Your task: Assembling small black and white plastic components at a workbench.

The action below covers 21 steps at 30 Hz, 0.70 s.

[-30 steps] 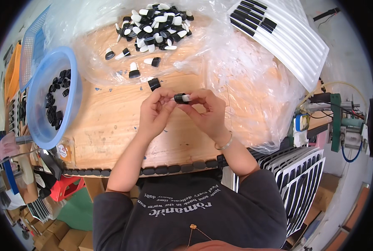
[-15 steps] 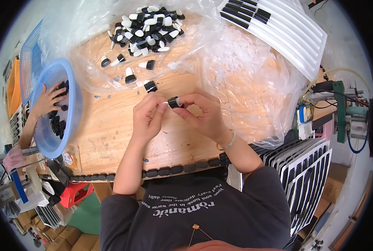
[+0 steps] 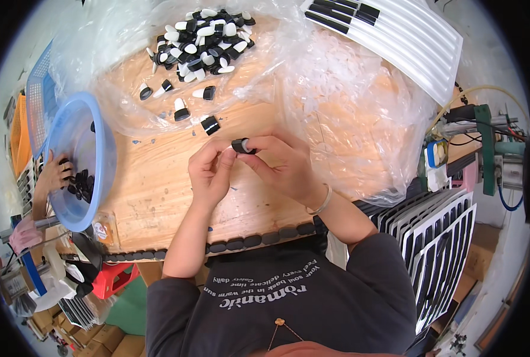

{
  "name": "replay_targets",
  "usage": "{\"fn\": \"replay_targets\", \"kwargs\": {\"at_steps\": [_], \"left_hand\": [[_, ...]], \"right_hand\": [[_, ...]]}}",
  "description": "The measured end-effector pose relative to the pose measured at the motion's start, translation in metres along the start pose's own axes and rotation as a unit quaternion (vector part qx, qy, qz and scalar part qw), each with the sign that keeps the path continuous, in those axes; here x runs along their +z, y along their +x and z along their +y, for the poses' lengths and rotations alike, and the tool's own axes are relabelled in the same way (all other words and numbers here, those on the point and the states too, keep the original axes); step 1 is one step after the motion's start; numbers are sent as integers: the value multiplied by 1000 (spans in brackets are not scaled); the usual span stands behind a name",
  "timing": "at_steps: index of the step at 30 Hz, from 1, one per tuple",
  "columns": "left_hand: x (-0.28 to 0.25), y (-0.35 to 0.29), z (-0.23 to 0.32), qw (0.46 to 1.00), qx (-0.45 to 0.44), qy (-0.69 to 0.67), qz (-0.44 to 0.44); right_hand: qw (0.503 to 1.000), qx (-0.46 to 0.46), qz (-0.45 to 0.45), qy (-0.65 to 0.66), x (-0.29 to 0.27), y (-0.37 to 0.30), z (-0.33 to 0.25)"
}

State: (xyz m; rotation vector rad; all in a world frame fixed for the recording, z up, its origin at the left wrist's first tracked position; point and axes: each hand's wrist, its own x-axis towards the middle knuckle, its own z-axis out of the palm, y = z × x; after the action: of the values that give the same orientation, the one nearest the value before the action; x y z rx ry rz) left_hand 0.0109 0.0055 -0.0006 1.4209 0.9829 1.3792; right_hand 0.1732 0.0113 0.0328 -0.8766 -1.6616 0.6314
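Over the middle of the wooden table, my left hand (image 3: 211,172) and my right hand (image 3: 283,163) meet at a small black cap-like piece with a whitish part (image 3: 240,146). Closed left fingertips pinch its left end. The right thumb and fingers are closed round its other side. Just beyond the hands lies a similar black piece (image 3: 209,124). Farther off, a white tongue-shaped piece with a black base (image 3: 181,110) lies near several like it. At the far side is a heap of these black-and-white pieces (image 3: 202,47), on clear plastic sheeting.
At the left, a co-worker's hand (image 3: 55,172) reaches into a blue basin (image 3: 106,160) holding black pieces. Crumpled clear plastic (image 3: 366,131) covers the right of the table. A white ridged tray (image 3: 419,59) with black strips lies far right, and racked trays (image 3: 437,256) stand near right.
The co-worker's hand has moved down and left in the basin. My hands keep hold of the piece, which has turned slightly. The whole view has shifted a little.
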Motion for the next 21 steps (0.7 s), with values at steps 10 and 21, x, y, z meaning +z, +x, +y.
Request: {"fn": "replay_targets", "kwargs": {"at_steps": [10, 21], "left_hand": [[-2, 0, -9, 1000, 8, -1, -28], [6, -6, 0, 997, -44, -47, 50]], "right_hand": [[998, -31, -8, -51, -3, 1, 0], [998, -28, -22, -55, -3, 1, -3]]}}
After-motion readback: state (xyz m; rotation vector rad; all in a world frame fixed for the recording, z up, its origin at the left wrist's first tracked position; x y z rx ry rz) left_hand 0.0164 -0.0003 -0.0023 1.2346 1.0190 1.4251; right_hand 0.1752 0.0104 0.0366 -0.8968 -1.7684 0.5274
